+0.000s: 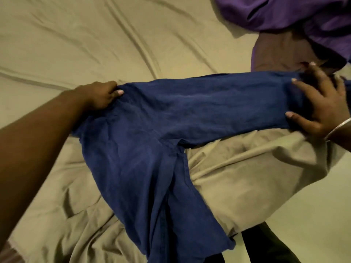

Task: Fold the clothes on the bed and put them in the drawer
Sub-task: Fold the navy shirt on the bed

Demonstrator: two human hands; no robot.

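Navy cotton-like garment (152,130), probably trousers or a long-sleeved top; type not certain. Spread on the bed (76,35), over a rumpled beige sheet. One long limb of fabric running left to right across the middle; second part trailing toward the near edge.

Left hand (102,95): at the left end of the horizontal limb, fingers curled onto the cloth edge, pinching it.

Right hand (321,103): at the right end, fingers (296,82) spread apart and wrapped over the fabric, thumb beneath the near edge, holding it. Bangle (340,128) at the wrist.

Long axis of the held limb: between the two hands, each at one end, neither nearer. Likely next: folding one end across to the other.

Purple garment (294,14) and brown garment (275,52): far right, unfolded, just beyond the right hand.

Drawer: not in view.
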